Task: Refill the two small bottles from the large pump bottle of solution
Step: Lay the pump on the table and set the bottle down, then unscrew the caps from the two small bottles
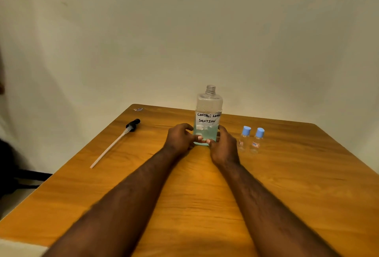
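You had both hands around the lower part of the large bottle (208, 111), which stood upright on the table (205, 205) just above the centre of the frame. Your left hand (180, 139) curled round one side and your right hand (223, 148) round the other, thumbs meeting at the front over the blue-green solution (205, 133). The liquid filled only the bottom portion, and the threaded neck was bare. The pump (132, 125) lay on the wood at the left of the frame, its dip tube running down toward the lower left, well apart from the bottle.

Just to the right of your right hand stood the two small bottles, the inner small bottle (244, 141) and the outer small bottle (256, 143), side by side, both upright and both wearing blue caps (246, 130).

Judging by that, you were at the start of the refill: the source was opened, but neither target was. The next move probably called for freeing one hand, unscrewing a blue cap, and bringing that narrow mouth close under the wide neck. A slow tilt would matter, since the large opening could easily overshoot so small a target.
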